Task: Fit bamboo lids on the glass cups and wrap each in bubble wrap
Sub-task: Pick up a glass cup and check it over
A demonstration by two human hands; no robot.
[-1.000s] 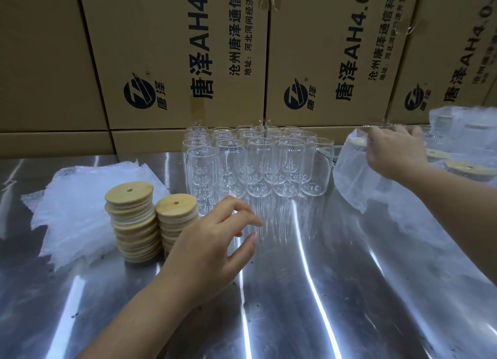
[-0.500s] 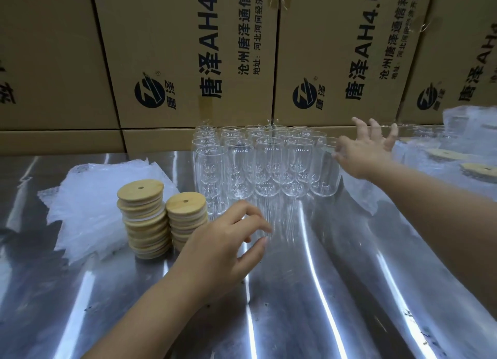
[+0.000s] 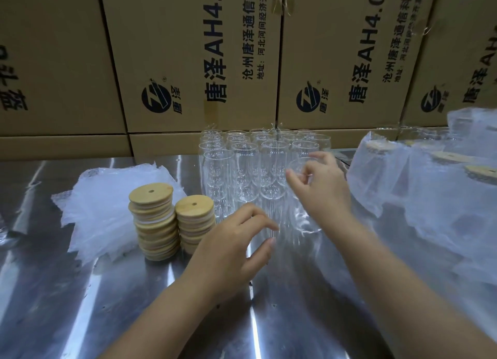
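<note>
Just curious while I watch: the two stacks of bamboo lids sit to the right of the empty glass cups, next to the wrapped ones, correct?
Not quite. In the head view the two stacks of bamboo lids sit to the left of the empty glass cups, beside the loose bubble wrap. The wrapped ones are on the opposite, right side.

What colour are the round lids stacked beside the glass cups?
The round bamboo lids are light tan wood with a small dark hole, clearest in the head view.

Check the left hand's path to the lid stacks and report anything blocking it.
Nothing visible blocks it. The left hand hovers open just right of the shorter lid stack, with only bare table between them. The right hand grips a glass cup farther right.
</note>
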